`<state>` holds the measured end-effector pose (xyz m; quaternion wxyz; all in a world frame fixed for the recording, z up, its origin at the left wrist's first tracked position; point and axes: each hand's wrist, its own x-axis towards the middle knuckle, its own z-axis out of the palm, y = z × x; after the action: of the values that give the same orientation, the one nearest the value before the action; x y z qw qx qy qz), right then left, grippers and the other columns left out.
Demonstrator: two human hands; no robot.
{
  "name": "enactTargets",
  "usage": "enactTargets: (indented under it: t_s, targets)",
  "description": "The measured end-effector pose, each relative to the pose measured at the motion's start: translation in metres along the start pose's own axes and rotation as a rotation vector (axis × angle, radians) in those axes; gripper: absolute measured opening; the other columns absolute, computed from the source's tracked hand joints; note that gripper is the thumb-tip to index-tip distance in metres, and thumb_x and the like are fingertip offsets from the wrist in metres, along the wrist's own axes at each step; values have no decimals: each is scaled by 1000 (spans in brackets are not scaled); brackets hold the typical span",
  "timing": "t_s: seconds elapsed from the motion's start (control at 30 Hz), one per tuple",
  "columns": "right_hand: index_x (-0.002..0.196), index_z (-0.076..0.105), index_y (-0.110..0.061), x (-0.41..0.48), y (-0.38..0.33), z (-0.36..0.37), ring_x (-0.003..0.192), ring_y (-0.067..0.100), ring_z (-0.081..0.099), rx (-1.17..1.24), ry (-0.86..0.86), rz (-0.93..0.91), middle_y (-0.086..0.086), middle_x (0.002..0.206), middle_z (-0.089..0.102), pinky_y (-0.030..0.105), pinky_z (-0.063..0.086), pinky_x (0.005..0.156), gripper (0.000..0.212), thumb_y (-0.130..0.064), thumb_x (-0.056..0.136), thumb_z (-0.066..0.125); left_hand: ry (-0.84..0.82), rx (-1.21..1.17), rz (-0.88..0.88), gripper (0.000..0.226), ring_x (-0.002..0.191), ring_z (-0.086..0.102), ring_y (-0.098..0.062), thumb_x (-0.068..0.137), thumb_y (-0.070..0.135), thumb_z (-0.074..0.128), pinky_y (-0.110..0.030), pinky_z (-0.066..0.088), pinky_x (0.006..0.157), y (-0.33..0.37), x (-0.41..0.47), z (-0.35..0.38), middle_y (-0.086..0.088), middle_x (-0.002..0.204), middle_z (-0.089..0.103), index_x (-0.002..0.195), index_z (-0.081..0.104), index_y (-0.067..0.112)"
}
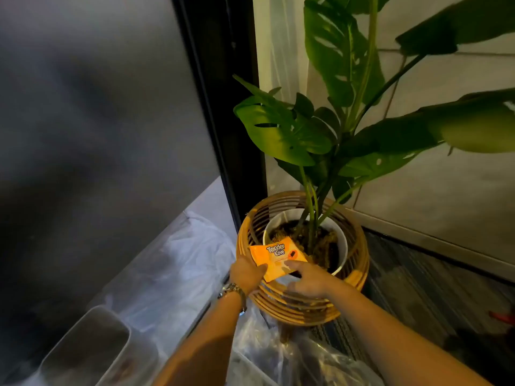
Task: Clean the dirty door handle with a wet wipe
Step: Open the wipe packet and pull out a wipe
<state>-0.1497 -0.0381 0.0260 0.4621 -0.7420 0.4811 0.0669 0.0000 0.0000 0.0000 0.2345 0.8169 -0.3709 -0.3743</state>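
Note:
An orange wet wipe pack (276, 257) with "Tender Love" printed on it rests on the rim of a round wooden slatted planter (354, 263). My left hand (246, 273), with a metal watch on the wrist, grips the pack's left edge. At the pack's lower right edge, the fingers of my right hand (308, 280) touch it, the index finger lying on its front. No door handle is in view. A dark glass door (97, 135) with a black frame (223, 121) fills the left side.
A large-leaved green plant (328, 129) grows from a white inner pot (341, 240) in the planter, leaves spreading up and right. Clear plastic sheeting (195, 254) and a grey bin (83, 349) lie at lower left. A tiled wall stands right; dark floor lies at lower right.

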Motion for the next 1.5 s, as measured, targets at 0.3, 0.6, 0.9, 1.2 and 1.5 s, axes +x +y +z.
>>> enactTargets:
  t_s: [0.3, 0.6, 0.9, 1.2, 1.5]
  targets:
    - [140, 37, -12, 19, -6, 10, 129, 32, 42, 121, 8, -57, 12, 137, 46, 38, 37, 105, 55, -30, 91, 53, 80, -107, -19, 38, 49, 49, -17, 74, 0, 54, -25, 48, 51, 5, 24, 1, 4, 33, 46, 40, 43, 11]
    - [136, 44, -10, -29, -131, -66, 122, 20, 50, 231, 189, -280, 3, 129, 55, 36, 41, 100, 51, -39, 95, 48, -14, -576, 48, 18, 63, 54, -19, 80, 2, 46, -50, 55, 82, 105, -53, -131, -5, 64, 50, 66, 50, 12]
    - [110, 58, -9, -137, -328, -161, 101, 31, 61, 133, 372, -592, 12, 108, 66, 40, 48, 85, 39, -42, 91, 52, 338, -705, 308, 28, 53, 37, -12, 76, -1, 41, -14, 38, 36, 216, -204, -329, -1, 59, 34, 55, 34, 15]
    - [122, 46, -4, -236, -468, -116, 101, 29, 58, 111, 347, -1011, 15, 117, 59, 34, 45, 75, 40, -34, 100, 33, 573, -799, 363, 7, 59, 52, -13, 78, 16, 54, -23, 45, 49, 220, -330, -435, -3, 69, 54, 73, 51, 12]
    - [106, 61, -9, -281, -505, -42, 82, 24, 63, 182, 345, -1099, 13, 95, 68, 37, 53, 71, 34, -28, 101, 33, 874, -776, 292, 13, 69, 56, -18, 86, 19, 60, -27, 48, 61, 150, -375, -456, -9, 75, 58, 83, 59, 7]
